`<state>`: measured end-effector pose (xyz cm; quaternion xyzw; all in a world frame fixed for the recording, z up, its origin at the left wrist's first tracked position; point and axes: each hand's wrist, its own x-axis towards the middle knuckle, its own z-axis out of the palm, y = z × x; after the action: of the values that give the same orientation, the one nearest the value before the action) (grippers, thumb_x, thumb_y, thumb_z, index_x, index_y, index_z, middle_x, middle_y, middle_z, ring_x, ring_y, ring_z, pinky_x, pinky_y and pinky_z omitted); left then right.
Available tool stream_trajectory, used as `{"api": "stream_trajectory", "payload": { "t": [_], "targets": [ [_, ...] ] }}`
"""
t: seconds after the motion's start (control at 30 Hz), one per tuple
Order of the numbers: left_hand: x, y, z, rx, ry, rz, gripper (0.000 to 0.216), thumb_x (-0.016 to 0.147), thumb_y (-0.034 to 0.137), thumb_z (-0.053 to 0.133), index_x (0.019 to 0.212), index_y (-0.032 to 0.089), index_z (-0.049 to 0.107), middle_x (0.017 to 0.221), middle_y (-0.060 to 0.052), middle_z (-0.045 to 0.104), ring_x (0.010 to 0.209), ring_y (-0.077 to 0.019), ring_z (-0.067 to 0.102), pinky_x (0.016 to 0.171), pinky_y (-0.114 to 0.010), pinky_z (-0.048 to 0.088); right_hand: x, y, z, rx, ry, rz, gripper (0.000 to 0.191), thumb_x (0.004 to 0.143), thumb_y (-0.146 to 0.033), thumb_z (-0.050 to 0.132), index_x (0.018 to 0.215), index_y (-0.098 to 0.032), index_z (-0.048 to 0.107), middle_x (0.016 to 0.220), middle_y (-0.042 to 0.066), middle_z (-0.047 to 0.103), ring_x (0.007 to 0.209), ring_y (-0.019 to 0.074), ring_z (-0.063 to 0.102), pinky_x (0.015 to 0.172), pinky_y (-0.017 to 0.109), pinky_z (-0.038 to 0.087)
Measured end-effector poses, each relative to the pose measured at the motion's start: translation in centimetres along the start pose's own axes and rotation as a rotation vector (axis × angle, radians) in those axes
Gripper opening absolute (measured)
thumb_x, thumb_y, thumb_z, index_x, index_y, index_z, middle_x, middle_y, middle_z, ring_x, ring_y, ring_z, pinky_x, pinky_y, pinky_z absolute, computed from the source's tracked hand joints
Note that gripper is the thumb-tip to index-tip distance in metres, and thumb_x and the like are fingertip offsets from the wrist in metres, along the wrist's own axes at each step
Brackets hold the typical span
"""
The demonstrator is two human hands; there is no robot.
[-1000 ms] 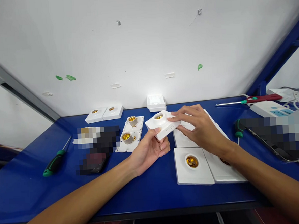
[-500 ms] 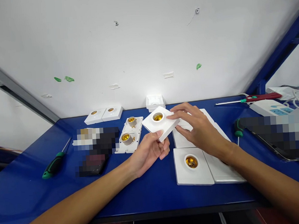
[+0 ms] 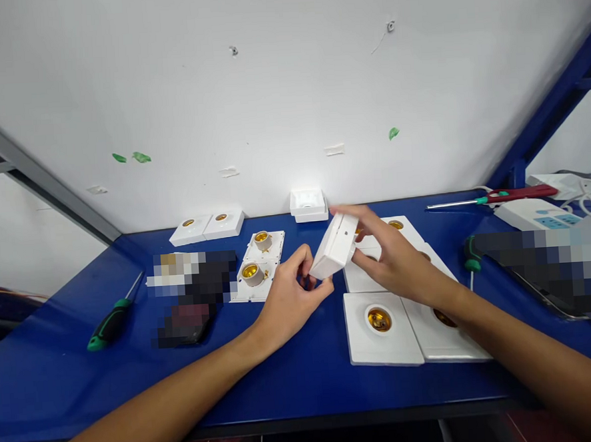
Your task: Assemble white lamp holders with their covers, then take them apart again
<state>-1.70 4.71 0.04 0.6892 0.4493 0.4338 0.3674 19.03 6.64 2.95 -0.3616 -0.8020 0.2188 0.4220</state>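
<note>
A white square lamp holder [image 3: 333, 247] is held in the air above the blue table, tilted so that its side edge faces me. My left hand [image 3: 296, 291] pinches its lower left edge, fingers closed. My right hand [image 3: 385, 259] grips it from the right, with thumb and fingers on its face, which is turned away. Beneath and beside my right hand lie several white lamp holders, the nearest lamp holder [image 3: 383, 345] showing a brass-coloured threaded socket. Left of my left hand are two open base plates [image 3: 247, 292] with bare gold sockets standing on them.
White covers [image 3: 309, 210] are stacked by the wall, and two lamp holders [image 3: 223, 225] sit back left. Green-black screwdrivers lie left [image 3: 109, 324] and right [image 3: 472, 255]. A red-handled tool [image 3: 521, 194], a power strip [image 3: 538, 216] and a blurred dark device [image 3: 189, 324] are also there.
The held lamp holder has turned from socket facing up to its edge facing me. My left hand has rolled over at its lower edge, and my right hand has closed round it.
</note>
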Motion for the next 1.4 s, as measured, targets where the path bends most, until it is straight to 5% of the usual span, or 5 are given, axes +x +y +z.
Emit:
{"api": "stream_trajectory", "payload": {
  "t": [0.2,0.37,0.83,1.0,1.4],
  "targets": [
    [0.0,-0.02,0.08,0.062,0.137,0.131,0.034,0.083,0.014,0.074,0.11,0.024,0.057,0.115,-0.003,0.063,0.105,-0.0214,0.06,0.091,-0.033,0.045,-0.22,0.21,0.27,-0.144,0.062,-0.08,0.05,0.093,-0.009,0.059,0.137,-0.031,0.053,0.125,0.005,0.068,0.108,0.0254,0.067,0.091,0.045,0.058],
    [-0.38,0.38,0.07,0.148,0.032,0.28,0.065,0.092,0.017,0.068,0.152,0.031,0.046,0.159,-0.007,0.049,0.149,-0.0278,0.042,0.124,-0.045,0.03,-0.18,0.05,0.35,-0.205,0.03,-0.132,0.051,0.09,-0.003,0.058,0.133,-0.03,0.055,0.127,0.006,0.068,0.116,0.0264,0.065,0.094,0.047,0.055],
    [-0.59,0.63,-0.01,-0.012,-0.046,0.153,0.057,0.101,0.022,0.062,0.155,0.034,0.05,0.159,-0.002,0.054,0.151,-0.0294,0.043,0.129,-0.054,0.025,-0.09,0.58,0.22,-0.254,0.038,-0.116,0.043,0.092,-0.01,0.068,0.129,-0.029,0.062,0.126,0.006,0.076,0.115,0.0282,0.073,0.094,0.051,0.059],
    [-0.77,0.52,-0.01,0.038,-0.045,0.169,0.06,0.102,0.021,0.06,0.159,0.036,0.044,0.162,-0.001,0.05,0.153,-0.0274,0.041,0.129,-0.052,0.027,-0.32,0.42,0.4,-0.324,0.105,-0.107,0.045,0.09,-0.008,0.069,0.128,-0.032,0.064,0.16,0.01,0.048,0.138,0.0331,0.06,0.105,0.063,0.055],
    [-0.77,0.25,0.11,0.066,-0.086,0.225,0.057,0.106,0.025,0.054,0.16,0.036,0.042,0.167,-0.001,0.043,0.156,-0.0251,0.035,0.131,-0.051,0.023,-0.32,0.38,0.53,-0.315,0.124,-0.1,0.035,0.087,-0.006,0.069,0.116,-0.025,0.067,0.142,0.011,0.057,0.103,0.0248,0.072,0.079,0.044,0.065]
  ]
}}
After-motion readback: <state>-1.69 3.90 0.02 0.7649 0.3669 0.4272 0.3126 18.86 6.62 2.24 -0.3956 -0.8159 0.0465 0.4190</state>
